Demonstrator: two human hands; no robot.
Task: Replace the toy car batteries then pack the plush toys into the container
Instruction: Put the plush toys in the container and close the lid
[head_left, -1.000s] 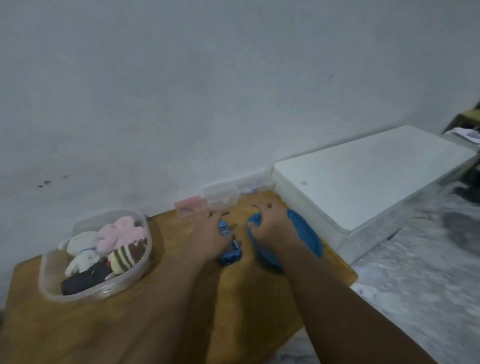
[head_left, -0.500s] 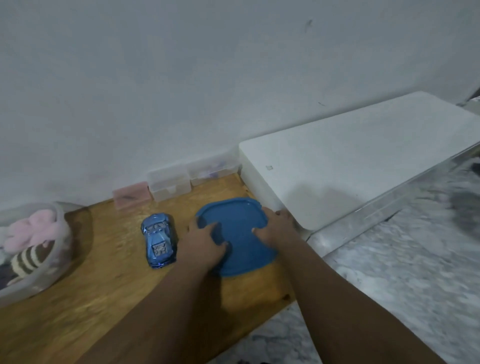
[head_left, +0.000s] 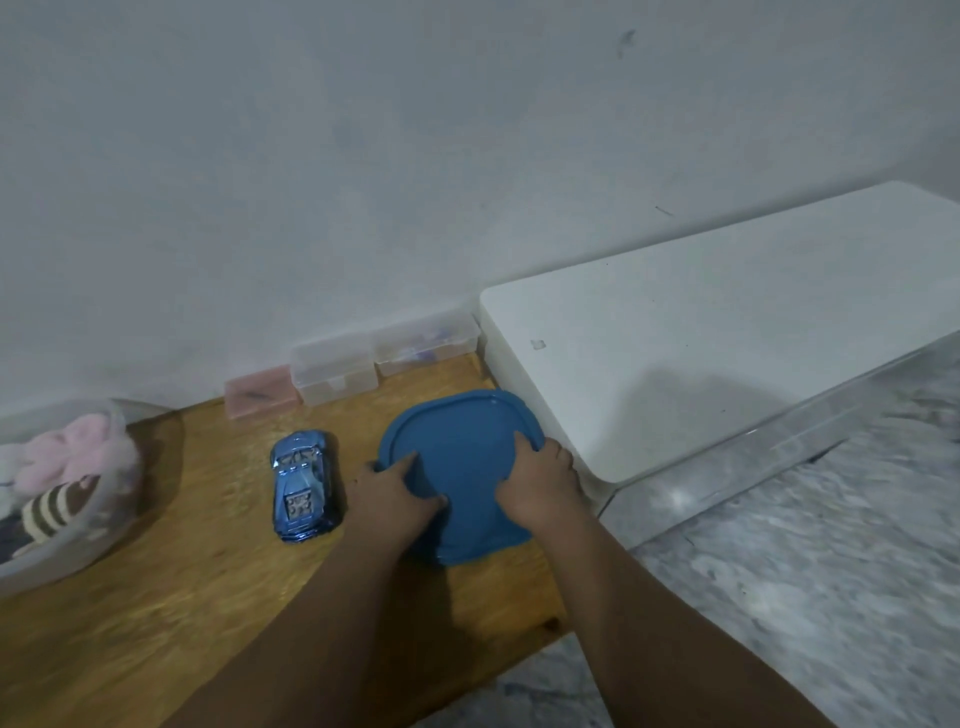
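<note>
A blue container lid (head_left: 460, 457) lies flat on the wooden table (head_left: 171, 597) near its right end. My left hand (head_left: 395, 496) grips the lid's left edge, thumb on top. My right hand (head_left: 540, 480) holds its right edge against the white box. A shiny blue toy car (head_left: 301, 486) stands free on the table just left of my left hand. At the far left a clear plastic container (head_left: 98, 540) holds plush toys: a pink one (head_left: 78, 449) and a brown-and-cream striped one (head_left: 52, 512).
Three small plastic boxes line the wall: a pink one (head_left: 260, 392) and two clear ones (head_left: 335, 371) (head_left: 426, 343). A large white box (head_left: 701, 332) butts the table's right end. Marbled floor (head_left: 779, 571) lies to the right, below the table edge.
One second ago my left hand was on the toy car; it has let go and moved onto the lid. My view has swung right, pushing the plush container to the left edge.
</note>
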